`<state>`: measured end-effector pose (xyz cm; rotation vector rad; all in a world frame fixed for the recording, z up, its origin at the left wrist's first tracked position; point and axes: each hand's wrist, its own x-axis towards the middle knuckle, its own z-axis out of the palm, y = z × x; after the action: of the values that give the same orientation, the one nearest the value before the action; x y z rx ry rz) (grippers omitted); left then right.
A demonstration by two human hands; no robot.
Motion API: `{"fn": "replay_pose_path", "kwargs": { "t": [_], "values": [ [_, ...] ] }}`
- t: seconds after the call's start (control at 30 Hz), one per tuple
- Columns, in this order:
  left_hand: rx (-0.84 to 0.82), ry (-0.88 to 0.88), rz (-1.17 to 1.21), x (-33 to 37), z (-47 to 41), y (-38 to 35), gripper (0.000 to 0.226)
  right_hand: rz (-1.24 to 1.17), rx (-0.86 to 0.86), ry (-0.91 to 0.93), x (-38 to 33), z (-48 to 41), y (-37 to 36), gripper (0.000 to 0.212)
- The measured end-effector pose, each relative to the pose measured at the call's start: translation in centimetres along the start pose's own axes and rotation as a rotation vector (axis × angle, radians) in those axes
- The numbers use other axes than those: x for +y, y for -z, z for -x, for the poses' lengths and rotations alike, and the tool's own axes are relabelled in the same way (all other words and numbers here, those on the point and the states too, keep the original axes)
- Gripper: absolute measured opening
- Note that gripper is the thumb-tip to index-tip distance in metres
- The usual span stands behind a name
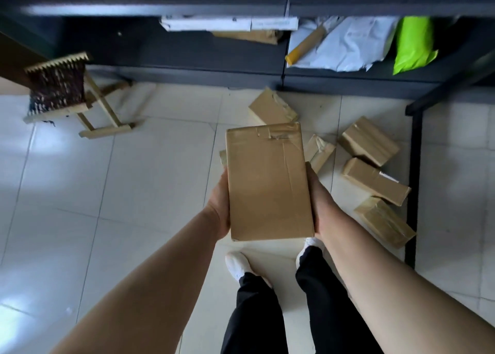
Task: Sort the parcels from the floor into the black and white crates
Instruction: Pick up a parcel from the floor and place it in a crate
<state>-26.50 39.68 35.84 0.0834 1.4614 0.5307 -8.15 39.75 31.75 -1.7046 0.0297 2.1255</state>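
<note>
I hold a flat brown cardboard parcel (267, 182) sealed with tape, above the tiled floor in front of me. My left hand (220, 206) grips its left edge and my right hand (318, 201) grips its right edge; my fingers are hidden beneath it. Several more brown parcels lie on the floor beyond and to the right: one near the shelf (272, 108), one (368, 140), one with a white label (375, 181) and one by the black frame (384, 221). Another parcel (320, 151) peeks out behind the held one. No crate is in view.
A dark shelf unit (187, 53) runs along the back, holding a white long box (227, 23), white mailer bags (345, 45), a cardboard tube (305, 45) and a green bag (413, 44). A small wooden stool (67, 94) stands at left. A black metal frame (413, 179) stands at right.
</note>
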Motion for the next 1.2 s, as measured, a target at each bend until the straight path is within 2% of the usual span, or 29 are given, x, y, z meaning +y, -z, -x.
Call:
{"fn": "replay_pose_path", "kwargs": {
  "t": [0.17, 0.23, 0.3, 0.33, 0.43, 0.53, 0.63, 0.8, 1.0, 1.13, 1.2],
  "values": [
    [0.013, -0.075, -0.089, 2.9, 5.5, -3.3, 0.063, 0.005, -0.049, 0.128, -3.2, 5.6, 0.2, 0.067],
    [-0.005, -0.117, -0.159, 3.9, 7.5, -4.2, 0.063, 0.017, -0.062, 0.179, -4.4, 8.0, 0.1, 0.070],
    [-0.066, -0.160, -0.191, 5.0, 9.8, -5.0, 0.056, 0.031, -0.069, 0.221, -5.3, 10.7, 0.1, 0.068],
    [-0.116, -0.183, -0.207, 5.5, 11.0, -5.3, 0.057, 0.027, -0.080, 0.248, -5.6, 12.2, 0.1, 0.060],
    [-0.273, -0.256, -0.304, 6.4, 14.9, -5.8, 0.072, -0.021, -0.107, 0.349, -5.9, 17.0, 0.5, 0.046],
    [-0.353, -0.290, -0.383, 6.8, 18.7, -5.8, 0.085, -0.018, -0.081, 0.457, -5.4, 22.2, 1.0, 0.039],
    [-0.420, -0.325, -0.459, 7.0, 22.8, -6.8, 0.089, -0.010, -0.004, 0.577, -4.2, 27.5, 1.4, 0.050],
    [-0.548, -0.352, -0.639, 7.2, 29.6, -10.2, 0.084, -0.102, 0.101, 0.666, -1.4, 36.3, 2.4, 0.061],
    [-0.738, -0.473, -0.914, 6.1, 37.1, -15.9, 0.086, -0.285, 0.116, 0.806, 2.1, 45.7, 6.8, 0.076],
    [-0.826, -0.516, -1.022, 3.7, 41.8, -20.8, 0.091, -0.235, 0.350, 0.885, 3.9, 52.1, 10.8, 0.088],
    [-0.852, -0.524, -1.045, 1.9, 43.8, -23.5, 0.092, -0.218, 0.418, 0.914, 4.7, 54.8, 13.3, 0.087]
  ]
}}
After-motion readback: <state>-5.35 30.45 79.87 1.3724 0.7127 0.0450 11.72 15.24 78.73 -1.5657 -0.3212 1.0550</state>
